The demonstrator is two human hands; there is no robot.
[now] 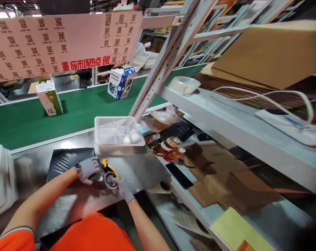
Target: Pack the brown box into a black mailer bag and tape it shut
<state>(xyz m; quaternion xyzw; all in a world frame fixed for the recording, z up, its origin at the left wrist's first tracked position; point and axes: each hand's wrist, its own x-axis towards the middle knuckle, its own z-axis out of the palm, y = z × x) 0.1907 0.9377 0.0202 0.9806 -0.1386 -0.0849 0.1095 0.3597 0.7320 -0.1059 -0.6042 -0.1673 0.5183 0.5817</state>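
Head view: the gloved left hand (89, 170), fingers slightly apart, lies at the 3 o'clock edge of a black plastic package (66, 160) on the metal bench (75, 142). The gloved right hand (123, 188) is clamped on a yellow tape dispenser (110, 173), at the left hand's 4 o'clock; a white basket (121, 149) stands at the dispenser's 12 o'clock.

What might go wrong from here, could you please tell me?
The yellow tape dispenser in the right hand is close to the left hand, so a slip might catch the glove's fingers. Its cutting edge, if any, can't be made out.
The black package looks thin-skinned and might tear if snagged.
The clear tape roll sits near the upper shelf's end; a bump could knock it off.
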